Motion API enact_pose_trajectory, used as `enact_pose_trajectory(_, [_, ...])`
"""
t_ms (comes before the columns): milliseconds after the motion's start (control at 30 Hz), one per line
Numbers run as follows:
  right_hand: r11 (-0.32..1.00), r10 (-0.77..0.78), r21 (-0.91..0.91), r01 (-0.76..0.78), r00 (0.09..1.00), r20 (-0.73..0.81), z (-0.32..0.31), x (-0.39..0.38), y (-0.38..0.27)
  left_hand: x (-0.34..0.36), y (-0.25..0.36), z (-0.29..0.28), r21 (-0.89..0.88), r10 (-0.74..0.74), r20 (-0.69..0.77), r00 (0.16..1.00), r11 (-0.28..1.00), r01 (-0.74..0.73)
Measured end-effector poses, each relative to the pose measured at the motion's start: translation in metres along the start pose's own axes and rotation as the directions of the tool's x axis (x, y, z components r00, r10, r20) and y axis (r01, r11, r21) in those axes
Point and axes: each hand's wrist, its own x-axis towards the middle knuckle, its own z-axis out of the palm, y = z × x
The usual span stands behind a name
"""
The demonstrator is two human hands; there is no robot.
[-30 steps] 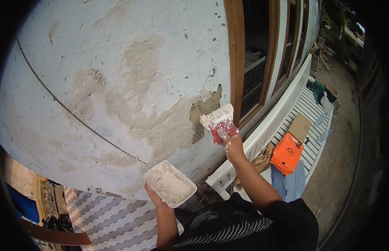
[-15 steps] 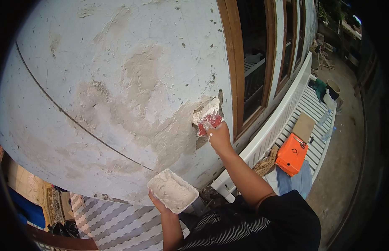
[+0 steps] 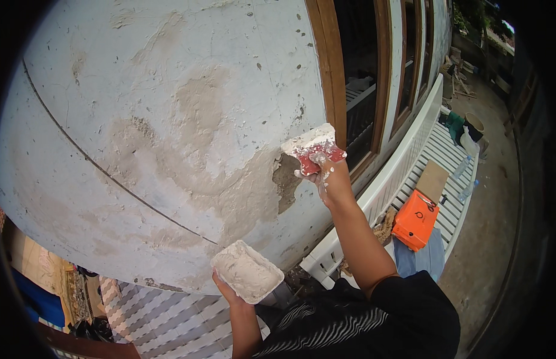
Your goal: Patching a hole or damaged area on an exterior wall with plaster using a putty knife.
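Observation:
My right hand (image 3: 327,175) grips a red putty knife (image 3: 317,157) whose broad blade edge is thick with whitish filler. It is up at the wall (image 3: 260,102), close to the wooden window frame. Just left of and below the knife, a dark grey-brown hollow (image 3: 286,182) shows in the wall, beside a smeared beige patch (image 3: 242,191). Down low, my left hand (image 3: 227,291) supports a white rectangular tub (image 3: 248,272) full of pale filler, its fingers partly hidden behind the tub. Specks of filler cling to my right fingers.
A brown window frame (image 3: 330,66) borders the wall on the right. Beyond it, a long white slatted bench (image 3: 403,179) carries an orange box (image 3: 415,220) with scissors on top, a brown board (image 3: 432,180) and blue cloth. Patterned floor tiles (image 3: 164,314) lie below.
My right hand with the putty knife has moved up and to the right, uncovering the dark hollow in the wall. The left hand and tub have stayed in place.

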Motion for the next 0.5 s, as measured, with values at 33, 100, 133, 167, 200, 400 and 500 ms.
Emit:
enact_pose_trajectory(33, [1.0,-0.01,-0.019,0.01,1.0,-0.021,-0.005,-0.005,0.0,0.0,0.0,-0.001,0.005,0.002,0.0,1.0,1.0,-0.002])
enact_pose_trajectory(100, [0.998,0.007,-0.056,-0.008,0.999,-0.032,-0.016,-0.012,0.013,-0.001,0.0,-0.002,0.012,0.0,-0.004,1.0,1.0,0.0])
enact_pose_trajectory(133, [0.993,0.072,-0.091,-0.077,0.996,-0.053,-0.019,-0.015,0.019,-0.001,0.0,-0.001,0.02,-0.005,-0.008,1.0,1.0,0.005])
enact_pose_trajectory(167, [0.982,0.136,-0.123,-0.145,0.988,-0.076,-0.023,-0.017,0.027,-0.001,-0.001,-0.001,0.021,-0.006,-0.006,1.0,1.0,0.006])
enact_pose_trajectory(200, [0.978,0.154,-0.134,-0.16,0.987,-0.054,-0.031,-0.012,0.042,-0.001,-0.001,0.0,0.02,-0.007,-0.002,1.0,1.0,0.007])
enact_pose_trajectory(400, [0.982,0.187,-0.036,-0.188,0.982,-0.03,-0.01,0.005,0.051,-0.004,0.003,-0.003,0.009,0.011,-0.023,1.0,1.0,-0.011])
enact_pose_trajectory(500, [0.983,0.18,0.031,-0.179,0.984,-0.006,-0.008,0.011,0.048,-0.006,0.004,-0.004,0.004,0.023,-0.022,1.0,1.0,-0.023])
